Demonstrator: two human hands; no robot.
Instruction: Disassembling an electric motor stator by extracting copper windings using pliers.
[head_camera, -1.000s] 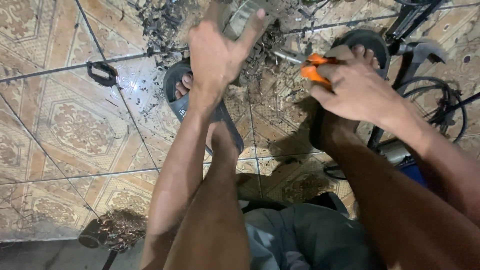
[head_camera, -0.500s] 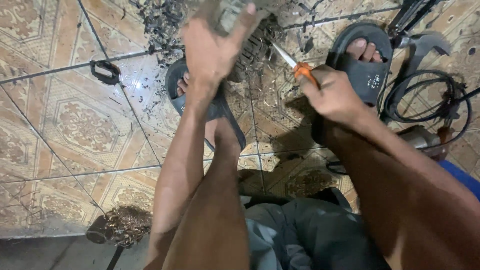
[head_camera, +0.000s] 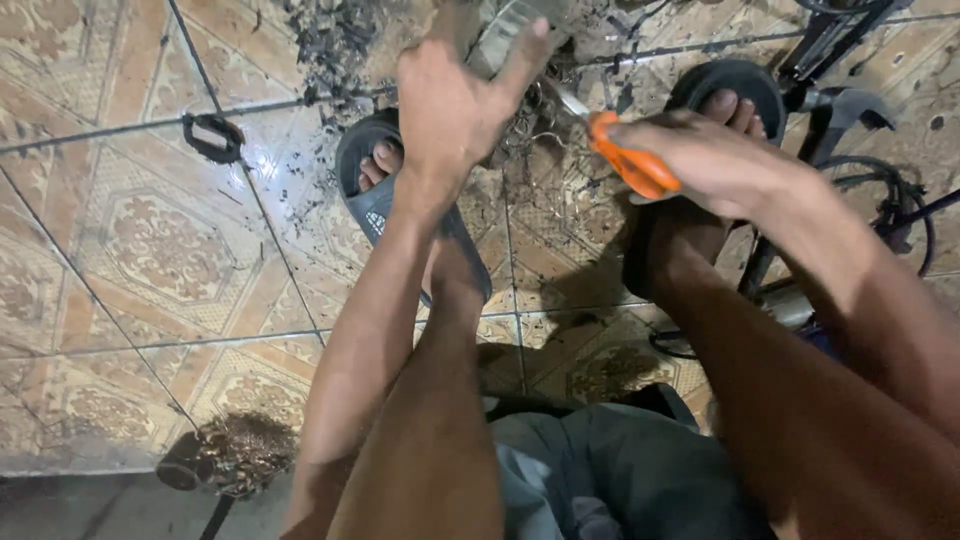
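The left hand wraps its fingers around a grey metal piece at the top edge, above the tiled floor. The right hand clenches an orange-handled tool, its blade aimed at that piece; probably a knife, though partly hidden. The step looks like scraping or cutting, which calls for steadying the piece against the blade.
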